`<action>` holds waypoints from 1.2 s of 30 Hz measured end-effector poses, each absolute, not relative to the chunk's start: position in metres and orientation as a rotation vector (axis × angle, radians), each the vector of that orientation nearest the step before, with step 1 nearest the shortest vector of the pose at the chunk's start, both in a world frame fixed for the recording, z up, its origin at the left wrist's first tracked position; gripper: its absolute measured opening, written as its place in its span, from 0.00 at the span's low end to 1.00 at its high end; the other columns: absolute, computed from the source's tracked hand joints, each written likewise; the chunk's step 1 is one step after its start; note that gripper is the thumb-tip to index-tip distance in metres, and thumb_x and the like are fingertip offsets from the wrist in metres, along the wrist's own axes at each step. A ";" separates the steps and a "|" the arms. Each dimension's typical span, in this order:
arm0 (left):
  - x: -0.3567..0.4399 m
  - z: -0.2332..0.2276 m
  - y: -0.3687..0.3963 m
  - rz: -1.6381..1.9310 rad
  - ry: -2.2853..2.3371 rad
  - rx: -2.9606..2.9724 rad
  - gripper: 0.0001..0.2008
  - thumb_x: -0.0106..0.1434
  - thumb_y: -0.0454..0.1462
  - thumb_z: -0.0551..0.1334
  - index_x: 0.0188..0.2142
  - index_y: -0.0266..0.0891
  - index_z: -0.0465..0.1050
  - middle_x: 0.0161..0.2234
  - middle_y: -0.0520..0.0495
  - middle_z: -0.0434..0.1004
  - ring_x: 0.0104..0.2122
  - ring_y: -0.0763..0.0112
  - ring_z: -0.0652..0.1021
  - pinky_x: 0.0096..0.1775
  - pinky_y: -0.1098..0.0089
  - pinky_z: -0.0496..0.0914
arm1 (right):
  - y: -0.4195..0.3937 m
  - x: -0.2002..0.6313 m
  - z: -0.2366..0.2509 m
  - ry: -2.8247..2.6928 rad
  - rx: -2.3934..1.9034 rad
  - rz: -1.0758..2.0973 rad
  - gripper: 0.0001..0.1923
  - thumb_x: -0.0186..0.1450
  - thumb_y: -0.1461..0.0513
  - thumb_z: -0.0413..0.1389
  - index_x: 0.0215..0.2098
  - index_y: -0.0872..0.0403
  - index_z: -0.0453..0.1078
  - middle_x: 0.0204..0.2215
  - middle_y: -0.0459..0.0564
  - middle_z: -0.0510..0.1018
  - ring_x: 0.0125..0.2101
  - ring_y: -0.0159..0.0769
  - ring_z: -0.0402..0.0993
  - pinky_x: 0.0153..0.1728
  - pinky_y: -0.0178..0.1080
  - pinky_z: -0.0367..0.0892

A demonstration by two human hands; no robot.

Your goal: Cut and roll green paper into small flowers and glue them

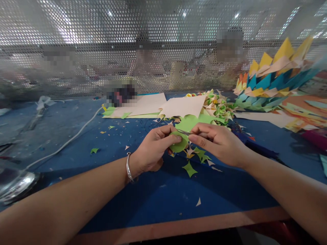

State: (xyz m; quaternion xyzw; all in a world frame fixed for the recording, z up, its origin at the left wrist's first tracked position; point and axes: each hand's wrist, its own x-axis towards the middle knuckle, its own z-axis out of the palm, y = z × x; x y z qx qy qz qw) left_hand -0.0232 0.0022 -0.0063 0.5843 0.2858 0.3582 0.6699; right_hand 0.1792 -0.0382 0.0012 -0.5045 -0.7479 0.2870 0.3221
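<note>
My left hand (159, 144) pinches a round green paper disc (179, 144) between thumb and fingers. In my right hand (217, 143) is a slim, pointed metal tool like tweezers (183, 132), its tip reaching the disc's upper edge. Both hands are close together above the blue table (158, 197). Just behind them lies a larger green paper sheet (195, 120). Green star-shaped offcuts (189, 169) are scattered below the fingers. The fingertips of my right hand partly cover the tool.
White sheets with scalloped edges (182, 106) lie behind my hands, beside a pile of curled paper pieces (218, 107). Layered folded-paper work (276, 78) stands at the back right. A white cable (74, 137) runs to a shiny metal base (19, 183). Perforated metal screen (163, 27) borders the back.
</note>
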 end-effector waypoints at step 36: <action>-0.023 -0.006 0.004 0.731 0.674 1.324 0.08 0.58 0.39 0.66 0.27 0.38 0.71 0.23 0.55 0.69 0.21 0.79 0.66 0.23 0.76 0.57 | -0.039 0.178 0.002 -1.966 -1.325 0.658 0.20 0.71 0.46 0.51 0.31 0.53 0.68 0.19 0.40 0.59 0.18 0.26 0.53 0.19 0.35 0.47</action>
